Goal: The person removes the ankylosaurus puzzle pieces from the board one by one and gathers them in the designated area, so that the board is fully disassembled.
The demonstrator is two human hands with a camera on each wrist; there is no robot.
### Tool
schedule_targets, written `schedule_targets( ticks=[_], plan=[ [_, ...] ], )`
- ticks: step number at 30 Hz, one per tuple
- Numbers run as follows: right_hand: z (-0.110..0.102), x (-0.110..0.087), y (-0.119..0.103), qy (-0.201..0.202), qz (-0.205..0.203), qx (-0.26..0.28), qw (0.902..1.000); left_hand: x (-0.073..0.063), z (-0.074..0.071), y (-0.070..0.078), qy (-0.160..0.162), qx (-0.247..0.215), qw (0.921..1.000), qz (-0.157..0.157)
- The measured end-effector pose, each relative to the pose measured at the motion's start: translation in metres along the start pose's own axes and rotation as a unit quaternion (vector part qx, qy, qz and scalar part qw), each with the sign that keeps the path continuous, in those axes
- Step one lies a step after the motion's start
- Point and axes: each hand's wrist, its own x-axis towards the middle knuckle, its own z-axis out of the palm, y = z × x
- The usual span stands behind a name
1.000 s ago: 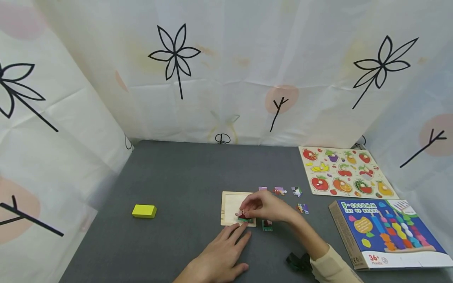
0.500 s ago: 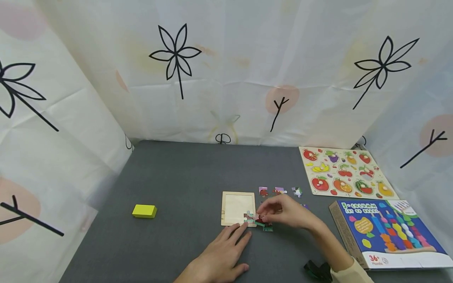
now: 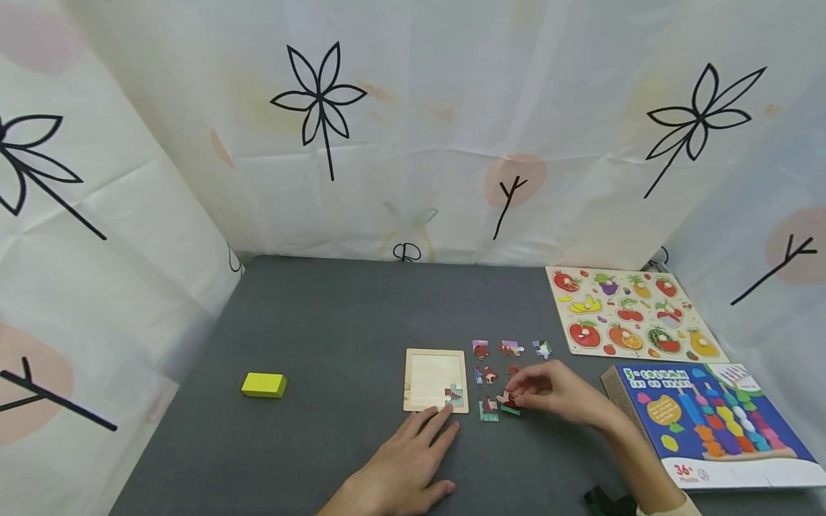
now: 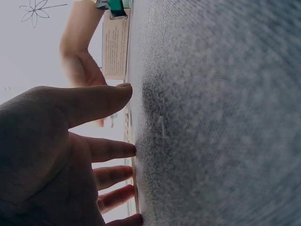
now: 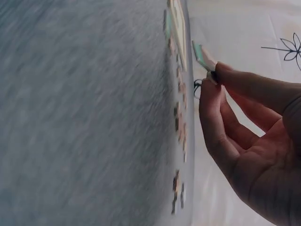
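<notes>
My right hand (image 3: 561,394) pinches a jigsaw puzzle piece (image 3: 509,403) between thumb and fingertips. In the right wrist view that piece (image 5: 203,57) is tilted and held above the table. With fingers spread, my left hand (image 3: 403,462) rests on the table, its fingertips at the near edge of a wooden puzzle tray (image 3: 426,369). One green-and-pink piece (image 3: 454,395) lies in the tray's lower right corner. Beside the tray, several loose pieces (image 3: 488,410) lie in rough rows; some are partly hidden behind the right hand. The left wrist view shows the thumb (image 4: 106,100) just off the cloth.
A yellow block (image 3: 263,385) lies on the left of the grey table (image 3: 310,322). At the right are a fruit puzzle board (image 3: 635,315) and a boxed toy set (image 3: 716,423). White printed cloth (image 3: 413,129) walls the back and sides.
My right hand has moved right from the tray to over the loose pieces, carrying the pinched puzzle piece along. The left hand has stayed in place.
</notes>
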Motion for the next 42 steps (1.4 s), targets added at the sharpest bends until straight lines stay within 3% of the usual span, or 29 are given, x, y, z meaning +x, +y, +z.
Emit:
schedule_targets(
  ticks=[7, 22, 38, 42],
  plan=[
    [-0.0022, -0.0044, 0.0078, -0.005, 0.024, -0.035, 0.9991, 0.0029, 0.0017, -0.0013, -0.009, -0.011, 0.9999, -0.001],
    [-0.0021, -0.0083, 0.0103, -0.018, 0.04, -0.053, 0.9976, 0.0022, 0.0028, -0.0012, -0.008, -0.012, 0.9999, -0.001],
    [-0.002, -0.0094, 0.0067, 0.006, 0.042, -0.085, 0.9955, 0.0019, 0.0013, -0.0012, -0.015, -0.013, 0.9998, -0.002],
    [-0.003, -0.0087, 0.0045, 0.016, 0.039, -0.087, 0.9953, 0.0036, -0.0002, -0.0013, -0.031, -0.02, 0.9993, -0.009]
  ],
)
